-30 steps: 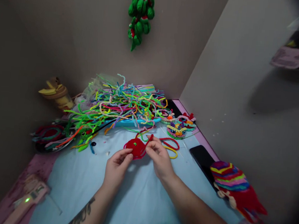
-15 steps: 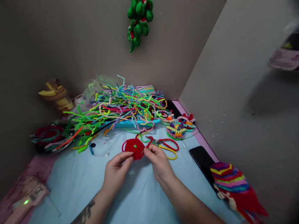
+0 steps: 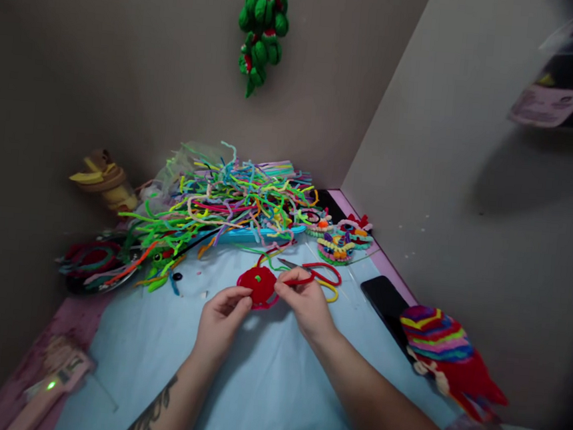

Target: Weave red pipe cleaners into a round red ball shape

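Over the light blue table cover [image 3: 261,387], both hands work on a red coiled pipe-cleaner disc [image 3: 258,285] with a small green dot at its middle. My left hand [image 3: 221,320] pinches the disc's lower left edge. My right hand [image 3: 305,301] pinches the red pipe-cleaner strand that runs off the disc's right side. Scissors with red and yellow handles [image 3: 319,275] lie just behind my right hand.
A big heap of coloured pipe cleaners [image 3: 227,200] fills the back. Finished colourful pieces [image 3: 339,241] sit at back right, a black phone [image 3: 384,298] and a striped plush figure [image 3: 447,359] at right. A dish of coils [image 3: 89,263] and a pink device [image 3: 48,385] lie left.
My right hand has shifted the red strand from standing above the disc down to its right side. The disc has turned slightly between the fingers.
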Action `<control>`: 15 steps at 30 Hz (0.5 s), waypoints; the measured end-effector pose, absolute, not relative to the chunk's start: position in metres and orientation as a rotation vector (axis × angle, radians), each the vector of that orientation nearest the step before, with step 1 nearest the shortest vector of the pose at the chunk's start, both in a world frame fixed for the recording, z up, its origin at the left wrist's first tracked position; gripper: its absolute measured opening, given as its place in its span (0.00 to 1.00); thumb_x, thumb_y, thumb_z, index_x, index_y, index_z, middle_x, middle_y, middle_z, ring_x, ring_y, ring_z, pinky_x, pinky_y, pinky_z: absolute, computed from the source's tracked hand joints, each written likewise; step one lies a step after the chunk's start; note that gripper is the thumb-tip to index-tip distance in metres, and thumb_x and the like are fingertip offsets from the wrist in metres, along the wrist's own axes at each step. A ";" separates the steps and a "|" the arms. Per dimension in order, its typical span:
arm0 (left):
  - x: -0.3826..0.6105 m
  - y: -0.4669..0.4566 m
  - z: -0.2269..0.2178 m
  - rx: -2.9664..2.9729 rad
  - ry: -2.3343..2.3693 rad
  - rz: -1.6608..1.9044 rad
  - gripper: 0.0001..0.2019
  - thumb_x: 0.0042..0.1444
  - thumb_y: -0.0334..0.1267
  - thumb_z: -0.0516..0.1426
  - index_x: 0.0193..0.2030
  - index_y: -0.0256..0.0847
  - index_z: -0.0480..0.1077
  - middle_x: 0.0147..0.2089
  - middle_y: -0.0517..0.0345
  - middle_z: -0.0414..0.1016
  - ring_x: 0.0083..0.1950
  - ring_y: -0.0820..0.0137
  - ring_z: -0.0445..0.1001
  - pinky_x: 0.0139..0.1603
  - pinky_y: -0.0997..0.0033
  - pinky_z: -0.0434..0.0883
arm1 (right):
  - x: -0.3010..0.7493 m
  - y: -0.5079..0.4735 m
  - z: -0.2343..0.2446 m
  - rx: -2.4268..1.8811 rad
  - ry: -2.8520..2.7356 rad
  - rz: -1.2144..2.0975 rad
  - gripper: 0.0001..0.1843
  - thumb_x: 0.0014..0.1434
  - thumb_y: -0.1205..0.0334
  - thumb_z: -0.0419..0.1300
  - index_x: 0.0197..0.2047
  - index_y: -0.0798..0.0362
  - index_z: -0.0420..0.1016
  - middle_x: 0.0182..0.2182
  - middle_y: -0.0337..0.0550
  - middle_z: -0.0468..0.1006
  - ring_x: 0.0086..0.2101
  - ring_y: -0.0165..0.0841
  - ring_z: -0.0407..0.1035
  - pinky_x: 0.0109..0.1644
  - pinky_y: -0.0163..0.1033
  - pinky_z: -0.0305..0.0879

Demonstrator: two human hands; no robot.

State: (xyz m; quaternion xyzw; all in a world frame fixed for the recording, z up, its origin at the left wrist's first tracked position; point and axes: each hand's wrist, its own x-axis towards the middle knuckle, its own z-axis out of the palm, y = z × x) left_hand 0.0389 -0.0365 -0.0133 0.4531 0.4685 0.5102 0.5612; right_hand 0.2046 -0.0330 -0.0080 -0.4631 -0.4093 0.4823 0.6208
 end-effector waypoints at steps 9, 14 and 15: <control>0.041 -0.034 -0.009 1.115 1.121 1.164 0.15 0.46 0.44 0.63 0.38 0.37 0.73 0.32 0.55 0.78 0.33 0.69 0.76 0.36 0.72 0.71 | 0.199 -0.034 -0.002 -1.073 -0.797 1.187 0.10 0.42 0.61 0.68 0.25 0.52 0.70 0.23 0.35 0.73 0.26 0.30 0.66 0.32 0.36 0.61; 0.045 -0.039 -0.006 1.284 1.305 1.305 0.21 0.51 0.41 0.60 0.52 0.41 0.65 0.44 0.51 0.76 0.34 0.72 0.75 0.35 0.73 0.71 | 0.200 -0.029 -0.006 -1.071 -0.643 1.127 0.13 0.39 0.61 0.69 0.25 0.52 0.69 0.21 0.34 0.72 0.25 0.29 0.66 0.33 0.35 0.61; 0.045 -0.042 -0.006 1.348 1.368 1.332 0.19 0.51 0.41 0.60 0.50 0.41 0.66 0.44 0.52 0.75 0.31 0.74 0.73 0.32 0.75 0.70 | 0.200 -0.029 -0.006 -1.075 -0.633 1.106 0.12 0.39 0.62 0.69 0.25 0.52 0.69 0.21 0.33 0.72 0.25 0.29 0.66 0.33 0.35 0.61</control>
